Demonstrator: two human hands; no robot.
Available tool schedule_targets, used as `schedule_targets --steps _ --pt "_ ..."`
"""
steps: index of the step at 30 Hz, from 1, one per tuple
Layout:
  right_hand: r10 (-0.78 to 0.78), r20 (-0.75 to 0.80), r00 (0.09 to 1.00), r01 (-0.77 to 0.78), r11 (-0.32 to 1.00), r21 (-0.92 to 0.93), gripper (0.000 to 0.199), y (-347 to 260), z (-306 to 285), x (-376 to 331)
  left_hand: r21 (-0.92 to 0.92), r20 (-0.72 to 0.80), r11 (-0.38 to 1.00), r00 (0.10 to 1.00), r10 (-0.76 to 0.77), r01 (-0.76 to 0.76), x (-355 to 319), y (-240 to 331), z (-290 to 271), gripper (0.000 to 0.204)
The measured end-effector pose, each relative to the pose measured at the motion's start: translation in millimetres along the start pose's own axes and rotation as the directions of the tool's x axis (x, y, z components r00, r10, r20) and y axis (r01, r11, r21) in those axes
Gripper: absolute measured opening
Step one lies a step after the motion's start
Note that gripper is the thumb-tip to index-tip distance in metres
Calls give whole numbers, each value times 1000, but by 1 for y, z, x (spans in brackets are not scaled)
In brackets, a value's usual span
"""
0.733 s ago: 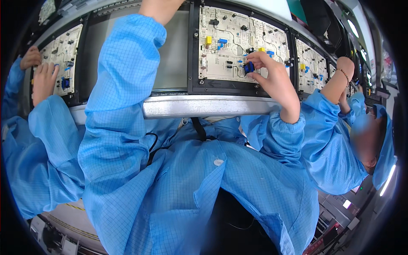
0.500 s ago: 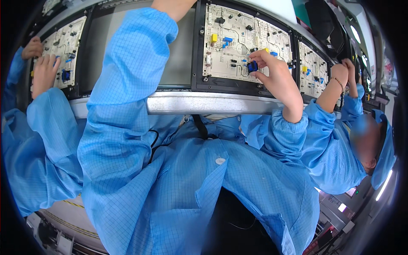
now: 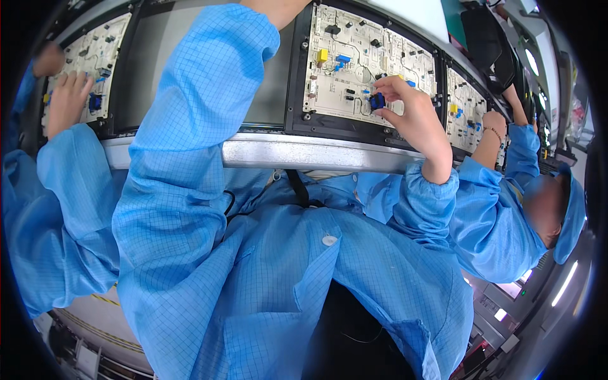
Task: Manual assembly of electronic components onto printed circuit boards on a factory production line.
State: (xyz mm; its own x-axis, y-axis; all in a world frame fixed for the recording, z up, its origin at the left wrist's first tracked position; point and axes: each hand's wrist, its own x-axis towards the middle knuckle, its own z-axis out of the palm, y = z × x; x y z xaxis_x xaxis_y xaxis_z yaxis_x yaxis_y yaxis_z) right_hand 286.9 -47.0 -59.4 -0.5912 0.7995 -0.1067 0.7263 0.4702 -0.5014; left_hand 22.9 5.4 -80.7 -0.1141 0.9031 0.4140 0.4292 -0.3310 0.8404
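Blue component (image 3: 377,101) sits pinched in the fingertips of the right hand (image 3: 411,120), pressed against the white circuit board (image 3: 354,57) near its lower right corner, directly ahead of the palm. Left hand runs out past the upper edge, its grip untellable.

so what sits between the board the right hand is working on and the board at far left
In the head view, an empty dark carrier tray, partly hidden by the person's raised left sleeve, lies between the white circuit board under the right hand and the far-left board.
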Motion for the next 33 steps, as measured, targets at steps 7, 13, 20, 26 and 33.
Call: schedule_targets --steps 7,13,20,26,33 --pt "-61 -108 992 45 988 -150 39 -7 12 -7 27 20 1000 1000 14 -14 2 5 -3 11" --pt "-189 -174 966 172 979 -107 36 4 2 1 -3 153 997 985 83 -83 1 11 -11 26" --pt "-232 -67 970 210 947 -242 38 -31 -35 18 35 208 992 972 109 -119 -22 24 -6 15" --pt "-509 -332 794 405 851 -336 14 -40 -80 198 28 343 1000 939 -2 -8 -24 15 0 16" --pt "-569 -48 821 485 739 -467 8 -25 -83 271 -20 405 996 910 86 -85 -47 39 15 24"
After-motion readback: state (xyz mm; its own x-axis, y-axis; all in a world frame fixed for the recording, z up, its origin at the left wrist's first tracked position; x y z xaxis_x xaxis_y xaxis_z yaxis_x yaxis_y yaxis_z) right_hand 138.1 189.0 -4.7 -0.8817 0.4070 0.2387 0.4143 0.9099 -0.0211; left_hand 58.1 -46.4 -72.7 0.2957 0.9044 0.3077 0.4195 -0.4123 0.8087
